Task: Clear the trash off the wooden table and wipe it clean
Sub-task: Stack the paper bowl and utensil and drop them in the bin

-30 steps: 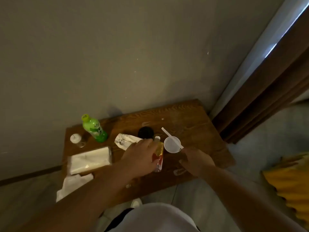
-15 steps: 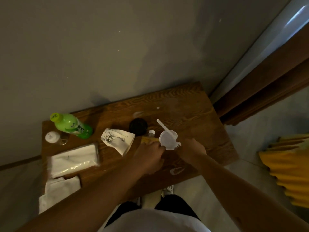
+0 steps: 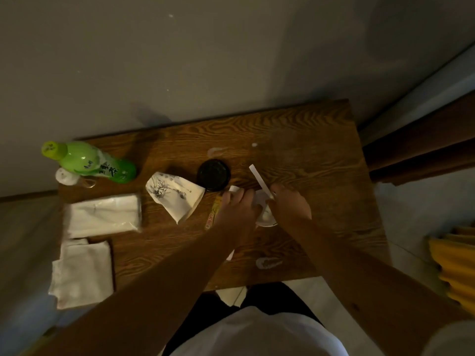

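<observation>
On the wooden table (image 3: 295, 140), the left hand (image 3: 237, 209) grasps a yellow sachet (image 3: 212, 214) while the right hand (image 3: 289, 206) holds the white cup (image 3: 264, 219) (spoon (image 3: 260, 179) sticking out).

Dim, warm, grainy light covers the worktop (image 3: 295, 140), with the green bottle (image 3: 90, 163) at its left end throwing a soft shadow up the wall behind, while wide-angle bending and slight blur smear the tissue pack (image 3: 102, 214) nearby.
</observation>
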